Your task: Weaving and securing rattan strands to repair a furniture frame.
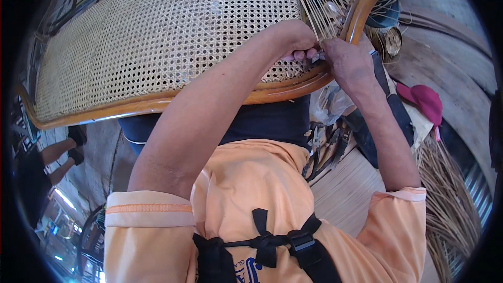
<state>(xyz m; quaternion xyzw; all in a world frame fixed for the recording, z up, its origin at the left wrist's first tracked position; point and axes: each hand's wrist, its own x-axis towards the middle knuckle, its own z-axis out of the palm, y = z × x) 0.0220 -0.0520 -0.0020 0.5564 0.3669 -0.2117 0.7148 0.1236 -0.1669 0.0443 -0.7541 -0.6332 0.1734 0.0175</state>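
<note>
The woven cane panel in its curved wooden frame lies across the lap, extending leftward — probably so the legs bear it and its right corner stays reachable. There the left hand curls beside the weave's edge and the right hand covers the frame's bend; what either grips, I cannot tell. Around: a bystander's legs at left, a pale wooden surface, then a red cap and dry strips at right.
</note>
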